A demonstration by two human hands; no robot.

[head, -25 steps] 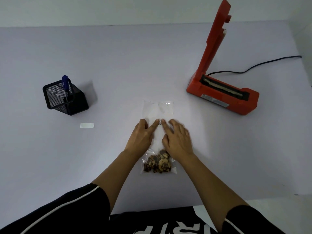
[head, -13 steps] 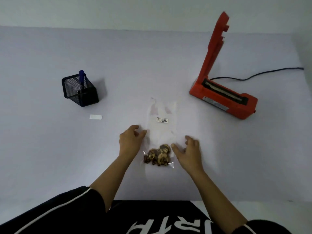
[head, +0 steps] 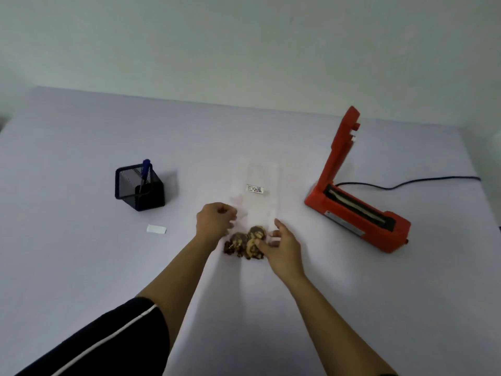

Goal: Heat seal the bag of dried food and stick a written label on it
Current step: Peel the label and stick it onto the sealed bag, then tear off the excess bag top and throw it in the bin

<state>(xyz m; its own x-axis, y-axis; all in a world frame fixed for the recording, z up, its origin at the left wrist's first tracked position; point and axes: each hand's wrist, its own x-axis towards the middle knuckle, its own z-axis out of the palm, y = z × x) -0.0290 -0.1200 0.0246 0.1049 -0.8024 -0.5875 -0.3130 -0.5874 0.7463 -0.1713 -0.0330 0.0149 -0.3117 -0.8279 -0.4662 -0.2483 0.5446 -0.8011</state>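
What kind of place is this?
Probably a small packing workstation: a plain table with a red heat sealer, a mesh pen holder and a labelled bag of dried food.

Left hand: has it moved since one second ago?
Yes. The left hand has come off the label, back toward the person, to the left edge of the bag.

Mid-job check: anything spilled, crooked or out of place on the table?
Nothing spilled: the dried food sits inside the bag, and the label lies about square to it. Only oddity: a loose white slip on the table near the pen holder, apart from the bag.
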